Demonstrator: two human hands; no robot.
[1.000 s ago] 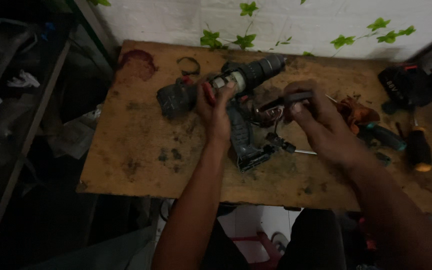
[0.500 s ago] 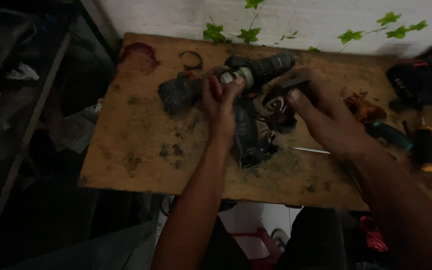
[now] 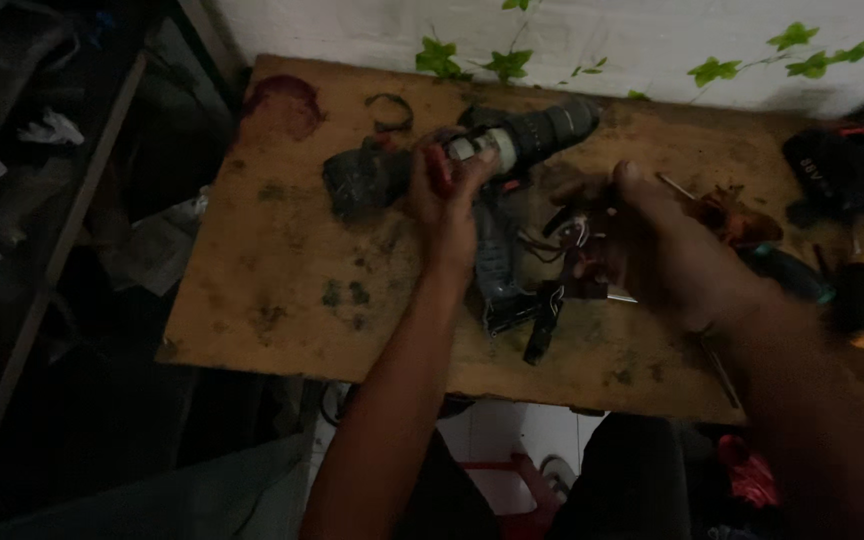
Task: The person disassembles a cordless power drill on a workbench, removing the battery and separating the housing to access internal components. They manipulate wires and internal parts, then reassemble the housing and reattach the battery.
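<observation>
A dismantled cordless drill (image 3: 512, 150) lies on the wooden table (image 3: 282, 290), its dark chuck end pointing to the far right. My left hand (image 3: 447, 195) grips the drill's motor section near the middle. My right hand (image 3: 642, 240) is closed on a small wired part (image 3: 572, 232) pulled from the drill, with thin wires showing below the fingers. The drill's grey handle shell (image 3: 500, 265) and a black piece (image 3: 542, 320) lie just under both hands. A dark half-shell (image 3: 362, 180) sits to the left of my left hand.
A screwdriver with a black and orange handle (image 3: 860, 300) and a green-handled tool (image 3: 787, 272) lie at the right. A dark bag (image 3: 837, 170) sits at the far right. A black ring (image 3: 390, 110) and a red stain (image 3: 287, 100) mark the far left corner. A white wall with painted leaves (image 3: 712, 70) stands behind.
My right hand has shifted a little lower and to the right with the wired part. My left hand stays on the drill's motor section. The view has tilted slightly.
</observation>
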